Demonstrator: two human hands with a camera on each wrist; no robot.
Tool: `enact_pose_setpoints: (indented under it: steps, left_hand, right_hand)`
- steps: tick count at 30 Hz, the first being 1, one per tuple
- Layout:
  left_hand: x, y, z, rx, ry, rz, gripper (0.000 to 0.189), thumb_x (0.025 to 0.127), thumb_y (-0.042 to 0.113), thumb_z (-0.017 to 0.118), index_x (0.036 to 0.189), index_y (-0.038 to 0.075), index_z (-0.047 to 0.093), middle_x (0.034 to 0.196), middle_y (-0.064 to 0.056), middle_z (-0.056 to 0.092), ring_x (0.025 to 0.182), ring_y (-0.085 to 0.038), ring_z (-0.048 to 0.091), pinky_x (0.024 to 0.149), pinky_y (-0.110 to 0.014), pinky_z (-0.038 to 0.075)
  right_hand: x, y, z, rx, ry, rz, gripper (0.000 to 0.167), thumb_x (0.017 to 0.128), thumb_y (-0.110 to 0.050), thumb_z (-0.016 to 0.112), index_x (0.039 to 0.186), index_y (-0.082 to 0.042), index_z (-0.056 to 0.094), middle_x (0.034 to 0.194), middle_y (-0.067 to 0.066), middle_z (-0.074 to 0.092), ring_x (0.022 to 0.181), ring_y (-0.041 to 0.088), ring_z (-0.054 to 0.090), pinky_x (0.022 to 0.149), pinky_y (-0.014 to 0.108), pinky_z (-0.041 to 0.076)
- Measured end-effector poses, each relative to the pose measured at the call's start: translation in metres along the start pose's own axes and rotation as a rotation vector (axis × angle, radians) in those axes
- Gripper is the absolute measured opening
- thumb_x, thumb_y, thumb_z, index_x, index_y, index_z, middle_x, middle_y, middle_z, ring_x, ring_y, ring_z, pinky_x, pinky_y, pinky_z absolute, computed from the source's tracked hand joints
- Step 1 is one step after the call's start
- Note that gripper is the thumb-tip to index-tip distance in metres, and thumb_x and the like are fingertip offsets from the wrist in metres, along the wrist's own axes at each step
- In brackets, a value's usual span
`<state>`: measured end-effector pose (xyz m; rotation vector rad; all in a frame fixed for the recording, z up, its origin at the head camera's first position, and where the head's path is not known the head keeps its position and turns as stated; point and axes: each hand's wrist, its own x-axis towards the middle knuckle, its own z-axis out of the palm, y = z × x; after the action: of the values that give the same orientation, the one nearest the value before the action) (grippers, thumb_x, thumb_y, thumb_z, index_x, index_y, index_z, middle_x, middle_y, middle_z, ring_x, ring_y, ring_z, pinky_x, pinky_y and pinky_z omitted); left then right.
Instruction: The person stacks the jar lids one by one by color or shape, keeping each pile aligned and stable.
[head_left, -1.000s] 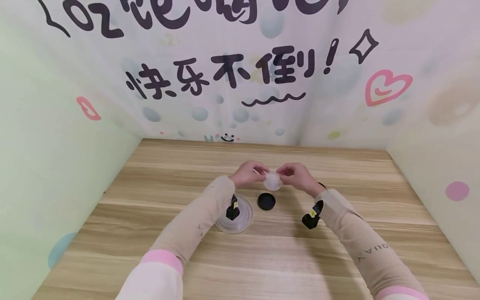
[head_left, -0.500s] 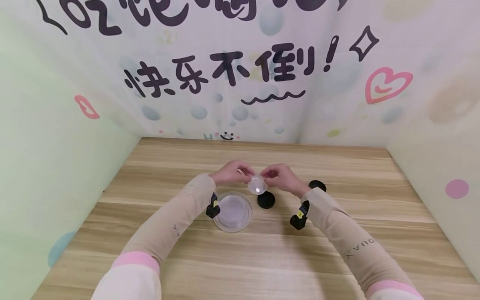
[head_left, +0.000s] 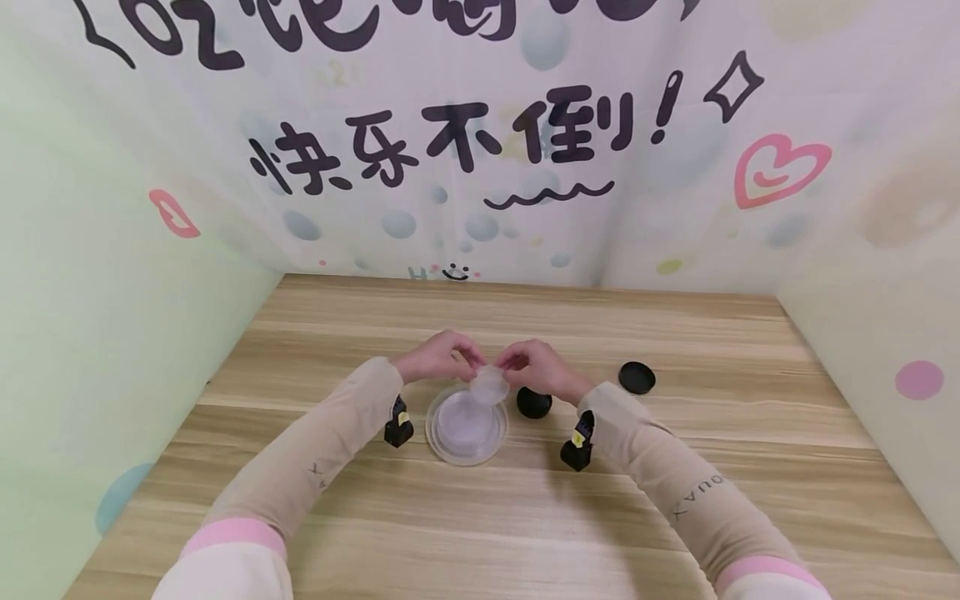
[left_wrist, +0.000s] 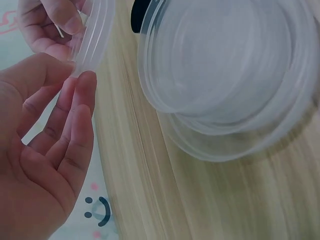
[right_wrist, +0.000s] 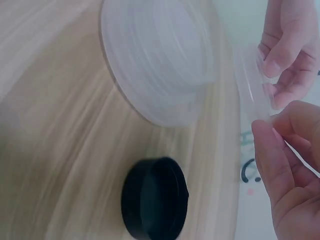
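Both hands pinch a small clear plastic lid (head_left: 491, 386) by its far edge, left and right. My left hand (head_left: 444, 357) has thumb and fingertips on one side of the rim. Opposite it, my right hand (head_left: 542, 367) nips the rim between thumb and fingers. In the left wrist view the clear lid (left_wrist: 95, 40) stands tilted on edge, ridges showing. Right below it sits a stack of larger clear round lids (head_left: 463, 454), smaller pieces on the biggest; the held lid overlaps the stack's far edge in the head view.
A shallow round black cap (head_left: 534, 405) lies just right of the stack; the right wrist view shows the black cap (right_wrist: 155, 200) with its raised wall. Another black cap (head_left: 637, 377) lies farther right on the wooden table (head_left: 480, 533). A printed cloth (head_left: 420, 225) hangs behind.
Both hands have carried the small clear lid leftward and a little nearer, from behind the black cap to the stack's far edge. The right-hand black cap has come fully into view.
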<state>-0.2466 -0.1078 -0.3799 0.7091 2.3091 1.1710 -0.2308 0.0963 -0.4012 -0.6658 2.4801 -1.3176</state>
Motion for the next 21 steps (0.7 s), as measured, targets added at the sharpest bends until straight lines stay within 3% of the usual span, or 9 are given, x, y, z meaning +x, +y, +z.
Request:
enact_pose_setpoints:
  steps: [9, 21]
  left_hand:
    - [-0.01, -0.01, -0.001, 0.045, -0.03, -0.079, 0.026, 0.072, 0.0, 0.064, 0.099, 0.001, 0.064, 0.09, -0.005, 0.063, 0.088, -0.023, 0.055, 0.07, -0.026, 0.048]
    - [-0.023, -0.016, 0.0, 0.03, -0.016, -0.105, 0.028, 0.071, 0.001, 0.063, 0.099, 0.003, 0.064, 0.091, -0.003, 0.062, 0.093, -0.024, 0.052, 0.071, -0.028, 0.046]
  right_hand:
    - [0.003, 0.0, 0.017, -0.003, -0.037, -0.028, 0.014, 0.079, 0.001, 0.06, 0.093, 0.002, 0.064, 0.085, 0.008, 0.062, 0.075, 0.015, 0.055, 0.066, 0.024, 0.049]
    - [0.006, 0.0, 0.028, 0.026, -0.061, -0.063, 0.013, 0.08, 0.001, 0.06, 0.092, 0.002, 0.064, 0.085, 0.009, 0.063, 0.073, 0.013, 0.056, 0.063, 0.023, 0.049]
